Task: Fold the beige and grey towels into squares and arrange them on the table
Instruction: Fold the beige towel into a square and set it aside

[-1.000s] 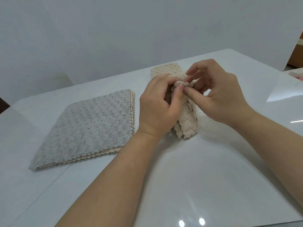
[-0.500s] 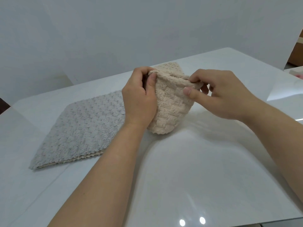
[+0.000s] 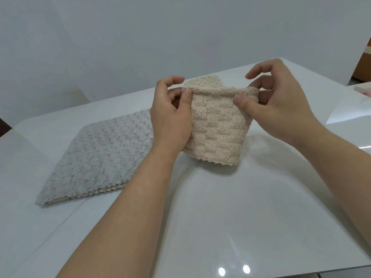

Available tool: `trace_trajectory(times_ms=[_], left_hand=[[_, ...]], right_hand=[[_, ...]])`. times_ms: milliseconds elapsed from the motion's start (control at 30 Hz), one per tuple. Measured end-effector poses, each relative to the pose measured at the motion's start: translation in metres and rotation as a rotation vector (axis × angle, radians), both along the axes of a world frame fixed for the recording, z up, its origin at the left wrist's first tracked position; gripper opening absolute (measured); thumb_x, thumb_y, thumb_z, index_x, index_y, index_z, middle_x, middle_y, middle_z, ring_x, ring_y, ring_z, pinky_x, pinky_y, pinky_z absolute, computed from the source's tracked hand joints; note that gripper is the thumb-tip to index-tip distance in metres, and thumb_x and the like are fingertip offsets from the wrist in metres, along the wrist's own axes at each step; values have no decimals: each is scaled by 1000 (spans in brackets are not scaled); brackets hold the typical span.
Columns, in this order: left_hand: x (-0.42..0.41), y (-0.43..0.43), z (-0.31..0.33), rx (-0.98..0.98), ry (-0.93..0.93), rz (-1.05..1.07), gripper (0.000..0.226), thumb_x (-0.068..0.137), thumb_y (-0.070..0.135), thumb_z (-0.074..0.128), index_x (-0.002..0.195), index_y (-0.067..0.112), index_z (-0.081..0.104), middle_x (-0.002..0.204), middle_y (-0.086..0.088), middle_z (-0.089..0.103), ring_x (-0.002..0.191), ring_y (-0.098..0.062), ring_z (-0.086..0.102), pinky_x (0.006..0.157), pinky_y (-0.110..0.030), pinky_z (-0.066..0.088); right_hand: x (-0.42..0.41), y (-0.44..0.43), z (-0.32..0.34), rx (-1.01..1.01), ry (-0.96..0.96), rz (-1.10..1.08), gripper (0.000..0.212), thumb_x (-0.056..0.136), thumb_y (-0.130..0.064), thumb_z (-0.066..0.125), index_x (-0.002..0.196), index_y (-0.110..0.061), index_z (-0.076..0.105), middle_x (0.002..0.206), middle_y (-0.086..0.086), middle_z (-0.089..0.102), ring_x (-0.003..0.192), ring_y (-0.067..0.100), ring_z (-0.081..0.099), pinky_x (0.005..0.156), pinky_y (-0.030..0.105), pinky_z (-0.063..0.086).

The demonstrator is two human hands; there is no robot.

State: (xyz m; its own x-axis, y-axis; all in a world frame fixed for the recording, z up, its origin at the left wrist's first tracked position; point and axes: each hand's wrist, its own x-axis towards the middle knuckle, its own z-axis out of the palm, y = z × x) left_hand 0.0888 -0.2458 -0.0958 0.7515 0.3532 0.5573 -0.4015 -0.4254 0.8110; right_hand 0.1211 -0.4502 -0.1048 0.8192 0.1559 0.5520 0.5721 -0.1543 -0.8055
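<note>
Found grey towel (image 3: 100, 155) at left, folded flat on the white desk (image 3: 220, 217), with a beige edge peeking out beneath. Just right of it, found left hand (image 3: 170, 119) pinching beige towel (image 3: 217, 133) at its top left corner, thumb in front, fingers (image 3: 172, 80) curled behind. Held upright mid-desk, lower edge seemingly brushing the surface, another part lying flat behind. Found right hand (image 3: 281, 109) pinching the top right corner likewise, index lifted free.

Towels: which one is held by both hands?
The beige towel, pinched at its top corners by the left hand and right hand; the grey towel lies flat on the table.
</note>
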Motion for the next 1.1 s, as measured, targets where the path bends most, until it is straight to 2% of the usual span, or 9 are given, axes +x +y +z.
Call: trace_trajectory(times_ms=[233, 367, 467, 600, 767, 867, 967, 1033, 1100], left_hand=[[1, -3, -2, -40, -12, -24, 19, 100, 14, 62, 111, 29, 66, 102, 4, 73, 86, -7, 69, 81, -25, 57], [1, -3, -1, -56, -31, -29, 18, 100, 13, 62, 111, 27, 66, 99, 5, 72, 85, -7, 69, 80, -24, 57], [1, -2, -1, -62, -37, -23, 19, 100, 12, 62, 112, 26, 66, 98, 6, 71, 85, -7, 68, 78, -21, 55], [4, -1, -3, -67, -19, 0, 19, 101, 13, 60, 115, 25, 66, 103, 2, 71, 89, -9, 67, 82, -23, 56], [6, -4, -4, -113, -1, -1, 24, 100, 11, 62, 122, 21, 68, 105, -2, 72, 93, -9, 67, 86, -19, 54], [7, -2, -4, -204, 77, -40, 27, 99, 13, 65, 126, 20, 67, 92, 2, 68, 83, -5, 63, 85, -23, 56], [7, -4, 0, -432, 231, -204, 31, 96, 22, 71, 124, 10, 68, 98, 0, 76, 95, -15, 73, 95, -35, 58], [5, -8, 2, -528, 359, -303, 30, 95, 27, 72, 113, 3, 73, 104, -8, 79, 100, -22, 75, 92, -36, 60], [4, -10, 0, -542, 439, -313, 34, 94, 30, 73, 109, 0, 74, 103, -11, 79, 99, -25, 76, 93, -41, 60]], right_hand=[[3, 0, 1, 75, 56, -50, 50, 81, -13, 84, 114, -33, 51, 115, -3, 67, 79, 30, 70, 72, 33, 58], [9, -2, -2, 23, 202, -33, 52, 84, -27, 83, 130, -26, 59, 107, 12, 72, 87, 26, 72, 84, 34, 59], [8, 1, -2, -18, 277, 2, 33, 92, -34, 73, 121, -17, 68, 97, 8, 77, 92, 24, 74, 93, 40, 58], [9, 4, -3, 56, 270, -5, 19, 97, -28, 68, 99, -10, 73, 93, 8, 75, 86, 23, 70, 91, 49, 58], [7, 5, -4, 117, 153, -22, 5, 95, -26, 68, 90, -25, 67, 81, 0, 67, 77, 18, 62, 86, 53, 58], [6, 5, -4, 69, 35, -97, 11, 94, -30, 67, 87, -37, 64, 75, -10, 63, 72, 12, 56, 75, 40, 53], [6, 3, -3, 78, -3, -146, 13, 96, -30, 65, 88, -39, 60, 73, -15, 60, 66, 6, 51, 66, 21, 44], [7, 3, -3, 92, 15, -157, 13, 97, -29, 64, 88, -37, 60, 66, -20, 59, 60, 1, 49, 62, 16, 41], [7, 4, -2, 102, 32, -150, 12, 97, -29, 65, 87, -34, 61, 63, -18, 57, 59, 4, 48, 60, 17, 40]])
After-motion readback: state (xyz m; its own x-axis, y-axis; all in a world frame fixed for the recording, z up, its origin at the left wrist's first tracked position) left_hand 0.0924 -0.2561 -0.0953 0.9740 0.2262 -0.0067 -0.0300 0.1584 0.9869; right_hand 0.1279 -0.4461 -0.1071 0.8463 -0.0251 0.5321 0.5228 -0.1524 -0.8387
